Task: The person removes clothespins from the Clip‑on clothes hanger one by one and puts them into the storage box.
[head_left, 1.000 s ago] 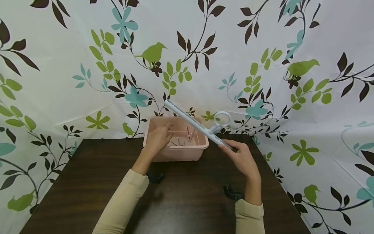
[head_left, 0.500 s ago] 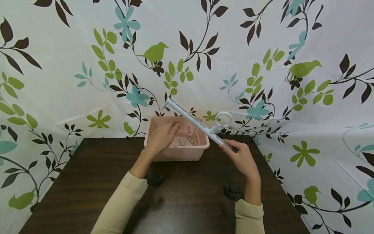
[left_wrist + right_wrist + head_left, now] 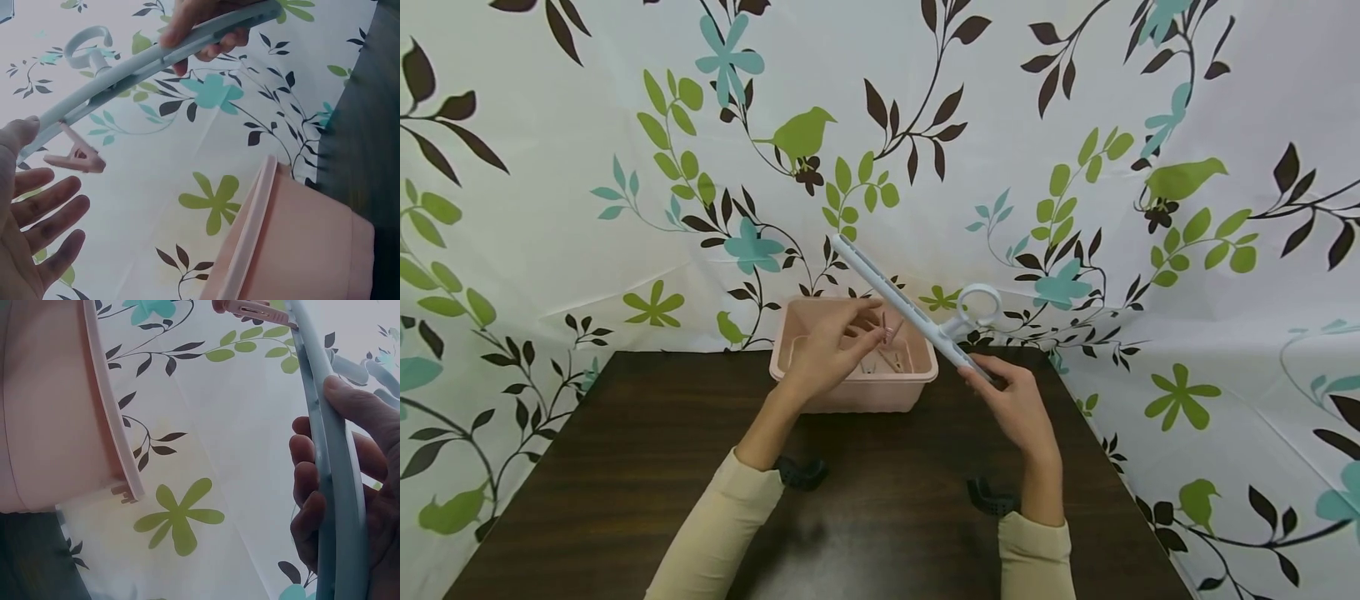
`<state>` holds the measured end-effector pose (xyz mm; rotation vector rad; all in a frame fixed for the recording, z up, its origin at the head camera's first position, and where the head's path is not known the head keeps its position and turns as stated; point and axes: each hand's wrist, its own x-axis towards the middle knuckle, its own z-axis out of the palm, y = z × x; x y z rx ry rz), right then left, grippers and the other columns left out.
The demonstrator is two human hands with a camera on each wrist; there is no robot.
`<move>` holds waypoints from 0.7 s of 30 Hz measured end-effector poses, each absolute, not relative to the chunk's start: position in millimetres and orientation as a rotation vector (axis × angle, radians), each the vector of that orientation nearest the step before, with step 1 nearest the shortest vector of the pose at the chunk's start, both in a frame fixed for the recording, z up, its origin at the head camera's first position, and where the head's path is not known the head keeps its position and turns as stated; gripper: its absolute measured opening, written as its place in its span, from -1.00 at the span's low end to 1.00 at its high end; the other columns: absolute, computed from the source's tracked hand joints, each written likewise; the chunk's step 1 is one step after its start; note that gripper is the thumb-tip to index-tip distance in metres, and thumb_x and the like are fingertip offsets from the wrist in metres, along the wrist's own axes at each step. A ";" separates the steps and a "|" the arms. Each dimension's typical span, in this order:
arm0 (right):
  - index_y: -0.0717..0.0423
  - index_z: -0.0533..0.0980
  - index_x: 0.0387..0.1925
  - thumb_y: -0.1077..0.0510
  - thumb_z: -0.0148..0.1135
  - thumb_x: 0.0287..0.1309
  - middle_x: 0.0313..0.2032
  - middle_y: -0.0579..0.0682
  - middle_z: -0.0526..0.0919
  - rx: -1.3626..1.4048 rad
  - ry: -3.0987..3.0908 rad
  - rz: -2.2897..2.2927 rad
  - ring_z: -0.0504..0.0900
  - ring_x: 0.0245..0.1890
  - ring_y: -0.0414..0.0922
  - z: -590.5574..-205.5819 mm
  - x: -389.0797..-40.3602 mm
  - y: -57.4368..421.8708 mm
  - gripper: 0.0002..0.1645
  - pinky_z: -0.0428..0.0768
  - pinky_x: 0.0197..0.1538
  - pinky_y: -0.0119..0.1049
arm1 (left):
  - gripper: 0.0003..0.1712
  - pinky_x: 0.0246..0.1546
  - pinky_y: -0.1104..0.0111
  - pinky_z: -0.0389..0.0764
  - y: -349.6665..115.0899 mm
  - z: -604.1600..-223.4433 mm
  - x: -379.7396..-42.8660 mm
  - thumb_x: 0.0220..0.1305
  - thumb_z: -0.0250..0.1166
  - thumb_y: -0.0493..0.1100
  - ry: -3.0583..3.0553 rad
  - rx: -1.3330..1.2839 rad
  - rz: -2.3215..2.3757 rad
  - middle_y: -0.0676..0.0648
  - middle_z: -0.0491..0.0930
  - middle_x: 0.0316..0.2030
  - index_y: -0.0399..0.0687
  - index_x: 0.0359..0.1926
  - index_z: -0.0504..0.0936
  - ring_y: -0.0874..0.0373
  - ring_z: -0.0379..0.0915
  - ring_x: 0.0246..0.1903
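My right hand (image 3: pixel 1017 402) grips one end of a pale blue clothes hanger (image 3: pixel 898 300), held slanting over the bin, its round hook (image 3: pixel 87 47) sticking out from the middle. From the hanger's underside, toward the other end, a pink clothespin (image 3: pixel 78 156) juts out, its tip at the bar. My left hand (image 3: pixel 831 350) is over the bin, fingertips beside that clothespin in the head view. In the left wrist view its fingers (image 3: pixel 56 215) are spread and loosely bent, and the thumb overlaps the hanger. The pink plastic bin (image 3: pixel 857 396) has more small clips (image 3: pixel 891 360) inside.
The bin stands near the back edge of a dark wooden table (image 3: pixel 647 467). Behind and to the right hangs a white sheet (image 3: pixel 572 275) printed with leaves, birds and flowers. Dark wrist mounts (image 3: pixel 992 497) extend from both forearms.
My left hand has risen from inside the bin and moved right toward the hanger's clothespin. The hanger has tilted slightly steeper in my right hand, which has shifted little.
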<state>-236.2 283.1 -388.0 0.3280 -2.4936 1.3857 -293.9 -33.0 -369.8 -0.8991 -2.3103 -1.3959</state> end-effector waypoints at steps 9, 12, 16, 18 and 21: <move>0.04 0.74 0.16 -0.08 0.39 0.48 -0.19 0.24 0.78 0.329 -2.463 1.405 0.68 -0.28 -0.07 -386.7 -234.6 282.9 -0.61 0.63 -0.28 -0.34 | -0.49 0.14 0.06 0.72 -26.9 -367.8 -291.3 0.56 0.35 0.10 -2.277 -0.908 -1.355 0.05 0.69 0.14 0.17 0.42 0.59 0.06 0.64 0.19; 0.04 0.74 0.15 -0.07 0.39 0.48 -0.19 0.25 0.77 0.327 -2.453 1.410 0.66 -0.30 -0.10 -387.0 -234.9 283.0 -0.62 0.62 -0.29 -0.34 | -0.49 0.13 0.08 0.72 -24.6 -367.6 -292.7 0.56 0.34 0.12 -2.282 -0.905 -1.363 0.05 0.69 0.12 0.15 0.41 0.59 0.06 0.64 0.18; 0.05 0.74 0.15 -0.06 0.40 0.48 -0.21 0.21 0.76 0.335 -2.455 1.419 0.65 -0.30 -0.13 -387.6 -235.3 282.4 -0.62 0.62 -0.28 -0.34 | -0.51 0.08 0.12 0.73 -21.1 -368.3 -295.0 0.57 0.33 0.11 -2.304 -0.904 -1.376 0.01 0.70 0.05 0.13 0.39 0.60 0.12 0.66 0.07; 0.06 0.73 0.15 -0.06 0.40 0.48 -0.21 0.19 0.77 0.338 -2.460 1.423 0.66 -0.30 -0.12 -387.8 -235.5 282.1 -0.61 0.63 -0.27 -0.34 | -0.59 0.03 0.15 0.75 -19.9 -368.6 -295.3 0.58 0.32 0.12 -2.319 -0.899 -1.388 0.03 0.72 -0.02 0.13 0.30 0.65 0.14 0.68 -0.01; 0.06 0.73 0.16 -0.06 0.39 0.48 -0.20 0.19 0.77 0.342 -2.463 1.423 0.67 -0.29 -0.12 -387.8 -235.4 282.0 -0.61 0.64 -0.25 -0.34 | -0.69 -0.08 0.18 0.77 -19.0 -368.9 -295.3 0.59 0.30 0.13 -2.329 -0.903 -1.432 0.04 0.76 -0.12 0.13 0.16 0.71 0.11 0.73 -0.11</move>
